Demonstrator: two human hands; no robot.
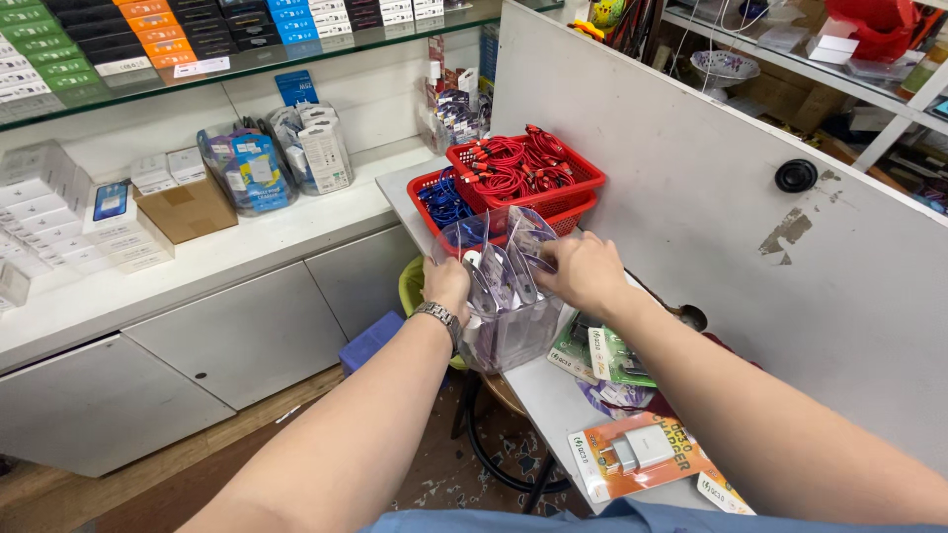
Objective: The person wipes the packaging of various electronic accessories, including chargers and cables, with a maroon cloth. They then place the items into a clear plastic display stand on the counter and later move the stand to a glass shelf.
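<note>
Pinching one of the clear plastic packets (533, 242), the fingers (556, 268) of the right hand (585, 271) were pressed together on its upper edge. The left hand (446, 284), with a metal watch (439, 318) at the wrist, was curled against the side of the clear bin (513, 331) that held the packets upright; whether its fingers gripped the rim or only steadied it could not be told. The bin stood at the near edge of the white desk (553, 400), just in front of two red baskets (573, 202) of red and blue cables. The packets looked light, thin and slippery, likely to bend and slide against each other, so the stiff top edge seemed the best place to hold. Beside the bin lay green packets (607, 353) and an orange charger pack (642, 454).
</note>
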